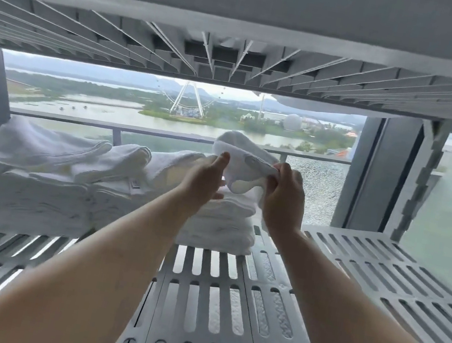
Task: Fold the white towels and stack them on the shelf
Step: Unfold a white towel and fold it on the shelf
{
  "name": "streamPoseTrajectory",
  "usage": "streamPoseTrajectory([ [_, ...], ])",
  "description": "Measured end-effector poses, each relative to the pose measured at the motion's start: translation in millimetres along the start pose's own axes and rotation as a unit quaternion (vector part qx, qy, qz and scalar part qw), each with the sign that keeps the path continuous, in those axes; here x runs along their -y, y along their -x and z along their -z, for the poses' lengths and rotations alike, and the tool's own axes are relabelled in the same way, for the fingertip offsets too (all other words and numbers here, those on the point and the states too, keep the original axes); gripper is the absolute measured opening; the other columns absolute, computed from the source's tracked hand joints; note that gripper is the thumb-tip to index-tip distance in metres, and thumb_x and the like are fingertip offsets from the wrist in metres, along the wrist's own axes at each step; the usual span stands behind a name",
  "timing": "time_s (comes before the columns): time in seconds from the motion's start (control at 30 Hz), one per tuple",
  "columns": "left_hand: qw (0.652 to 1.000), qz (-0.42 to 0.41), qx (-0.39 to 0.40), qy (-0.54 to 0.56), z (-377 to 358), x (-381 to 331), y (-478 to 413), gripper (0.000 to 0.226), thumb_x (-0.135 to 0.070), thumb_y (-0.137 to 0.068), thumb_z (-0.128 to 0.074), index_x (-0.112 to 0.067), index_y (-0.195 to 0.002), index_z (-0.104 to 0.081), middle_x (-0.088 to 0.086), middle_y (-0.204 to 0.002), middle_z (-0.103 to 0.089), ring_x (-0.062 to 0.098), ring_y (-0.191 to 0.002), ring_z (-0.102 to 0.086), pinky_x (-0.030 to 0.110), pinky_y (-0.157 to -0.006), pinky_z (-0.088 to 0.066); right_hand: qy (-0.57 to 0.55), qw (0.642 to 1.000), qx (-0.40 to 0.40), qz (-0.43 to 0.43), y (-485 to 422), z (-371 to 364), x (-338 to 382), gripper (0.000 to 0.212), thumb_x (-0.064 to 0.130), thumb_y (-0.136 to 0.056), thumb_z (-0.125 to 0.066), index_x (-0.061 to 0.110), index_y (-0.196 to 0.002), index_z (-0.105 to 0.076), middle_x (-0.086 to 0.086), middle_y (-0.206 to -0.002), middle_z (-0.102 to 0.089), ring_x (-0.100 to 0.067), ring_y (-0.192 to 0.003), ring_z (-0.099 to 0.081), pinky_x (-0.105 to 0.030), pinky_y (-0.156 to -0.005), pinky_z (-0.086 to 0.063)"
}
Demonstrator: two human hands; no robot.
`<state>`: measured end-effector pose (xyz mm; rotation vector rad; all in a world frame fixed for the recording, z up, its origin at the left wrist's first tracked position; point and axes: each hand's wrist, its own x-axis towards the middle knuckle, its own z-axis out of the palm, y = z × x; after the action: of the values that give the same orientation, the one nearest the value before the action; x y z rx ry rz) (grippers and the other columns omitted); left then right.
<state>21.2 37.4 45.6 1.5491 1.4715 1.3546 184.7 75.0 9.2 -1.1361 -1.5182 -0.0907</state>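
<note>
Left hand (pixel 206 180) and right hand (pixel 283 200) fingers pinch the towel (pixel 244 152) above the stack (pixel 220 225), shelf (pixel 381 272) stretching rightward.

High-rise room: slotted shelf (pixel 381 272) of white towels (pixel 39 170) against a balcony window (pixel 103 112).

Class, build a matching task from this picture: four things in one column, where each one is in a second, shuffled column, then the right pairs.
Things
1. small white towel
2. folded stack
3. slatted shelf
4. big wheel

Places
A. far outside, beyond the window
B. lifted, gripped by the left hand and the right hand
C. lying on the shelf, just below the hands
D. bearing the towel piles

Pairs: 1-B, 2-C, 3-D, 4-A
</note>
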Motion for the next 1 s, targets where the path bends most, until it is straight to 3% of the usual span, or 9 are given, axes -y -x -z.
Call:
streamPoseTrajectory([
  [0.1, 0.997, -0.019, -0.026, 0.065, -31, -15, -2, 0.031, -0.044, -0.101, -0.046, -0.022, -0.119, -0.058, 0.017, -0.121, -0.057, 0.036, -0.109, -0.060, 0.056, -0.088, -0.056, 0.088, 0.992, -0.009, 0.091, 13, 20, -5, 0.011, 0.008, -0.093, -0.058, 0.005, -0.104, -0.061, -0.015, -0.103, -0.059, -0.034, -0.090, -0.058, -0.038, -0.074, -0.049],
  [0.2, 0.993, -0.069, -0.050, -0.082, -56, -8, 1, 0.050, -0.027, -0.097, -0.056, -0.013, -0.143, -0.043, 0.020, -0.134, -0.054, 0.037, -0.117, -0.057, 0.050, -0.096, -0.052, 0.184, 0.975, -0.004, 0.125, 31, 40, -24, 0.018, 0.005, -0.089, -0.061, 0.011, -0.106, -0.062, -0.013, -0.110, -0.057, -0.032, -0.093, -0.054, -0.041, -0.076, -0.049],
  [0.33, 0.998, -0.040, -0.041, -0.004, -76, 22, 23, 0.042, -0.011, -0.092, -0.063, -0.014, -0.132, -0.052, 0.015, -0.112, -0.067, 0.029, -0.083, -0.071, 0.047, -0.066, -0.062, 0.254, 0.959, 0.015, 0.126, 54, 64, -51, 0.016, 0.011, -0.094, -0.062, 0.014, -0.108, -0.069, -0.012, -0.112, -0.058, -0.029, -0.096, -0.056, -0.040, -0.080, -0.051],
  [0.53, 0.995, 0.008, 0.026, -0.101, -105, 53, 40, 0.032, -0.019, -0.092, -0.065, -0.016, -0.124, -0.069, 0.013, -0.102, -0.075, 0.033, -0.097, -0.071, 0.044, -0.088, -0.058, 0.317, 0.925, 0.158, 0.136, 66, 102, -81, 0.037, 0.032, -0.086, -0.051, 0.023, -0.117, -0.067, -0.007, -0.109, -0.050, -0.029, -0.100, -0.046, -0.043, -0.088, -0.046],
  [0.63, 0.991, 0.049, 0.051, -0.118, -111, 60, 54, 0.031, -0.021, -0.087, -0.073, -0.016, -0.117, -0.073, 0.008, -0.099, -0.076, 0.025, -0.095, -0.072, 0.040, -0.090, -0.057, 0.313, 0.928, 0.185, 0.080, 64, 124, -102, 0.057, 0.054, -0.078, -0.050, 0.017, -0.119, -0.064, -0.007, -0.112, -0.050, -0.029, -0.103, -0.045, -0.044, -0.092, -0.044],
  [0.73, 0.989, 0.091, 0.073, -0.089, -111, 59, 74, 0.033, 0.001, -0.086, -0.063, -0.015, -0.113, -0.074, -0.001, -0.085, -0.075, 0.009, -0.061, -0.066, 0.021, -0.054, -0.053, 0.286, 0.925, 0.223, 0.113, 71, 130, -112, 0.052, 0.057, -0.081, -0.051, 0.027, -0.121, -0.063, -0.008, -0.114, -0.052, -0.030, -0.104, -0.047, -0.045, -0.093, -0.044],
  [0.8, 0.985, 0.131, 0.089, -0.062, -110, 54, 89, 0.039, 0.009, -0.086, -0.053, -0.019, -0.103, -0.074, -0.004, -0.068, -0.071, 0.005, -0.044, -0.057, 0.016, -0.041, -0.043, 0.258, 0.919, 0.250, 0.165, 78, 128, -108, 0.041, 0.054, -0.083, -0.051, 0.026, -0.108, -0.067, -0.008, -0.110, -0.053, -0.030, -0.103, -0.049, -0.045, -0.092, -0.045],
  [0.87, 0.987, 0.136, 0.073, -0.047, -105, 48, 101, 0.039, 0.010, -0.085, -0.051, -0.016, -0.102, -0.076, 0.001, -0.070, -0.068, 0.009, -0.046, -0.053, 0.017, -0.044, -0.044, 0.218, 0.920, 0.273, 0.179, 80, 126, -100, 0.044, 0.058, -0.086, -0.042, 0.024, -0.095, -0.068, -0.008, -0.109, -0.053, -0.029, -0.105, -0.047, -0.045, -0.092, -0.042],
  [1.0, 0.989, 0.130, 0.015, -0.064, -83, 43, 114, 0.034, 0.009, -0.084, -0.057, -0.008, -0.104, -0.078, 0.007, -0.080, -0.073, 0.009, -0.051, -0.057, 0.018, -0.050, -0.047, 0.182, 0.931, 0.280, 0.148, 71, 131, -94, 0.066, 0.053, -0.088, -0.016, 0.019, -0.097, -0.072, -0.012, -0.111, -0.057, -0.031, -0.107, -0.050, -0.042, -0.093, -0.038],
])
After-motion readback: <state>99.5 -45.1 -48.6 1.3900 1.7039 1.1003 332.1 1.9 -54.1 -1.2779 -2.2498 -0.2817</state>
